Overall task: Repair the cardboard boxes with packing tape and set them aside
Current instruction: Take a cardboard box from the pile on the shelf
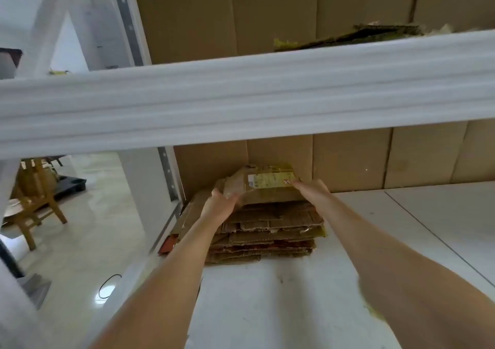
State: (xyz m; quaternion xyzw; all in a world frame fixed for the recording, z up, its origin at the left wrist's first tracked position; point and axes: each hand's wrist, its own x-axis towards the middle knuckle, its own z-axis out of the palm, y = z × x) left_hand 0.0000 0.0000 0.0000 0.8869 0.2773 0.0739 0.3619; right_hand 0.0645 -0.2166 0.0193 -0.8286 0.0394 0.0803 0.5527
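Our left hand point(221, 205) curls round the left edge of the top flattened box point(267, 188), while our right hand point(313, 190) touches its right edge, fingers fairly straight. The box lies on a stack of flattened cardboard point(267, 231) at the back of the white shelf point(267, 295).

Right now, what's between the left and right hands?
The top flattened box of the cardboard stack: the left hand grips its left edge, the right hand touches its right edge. The head view shows it.
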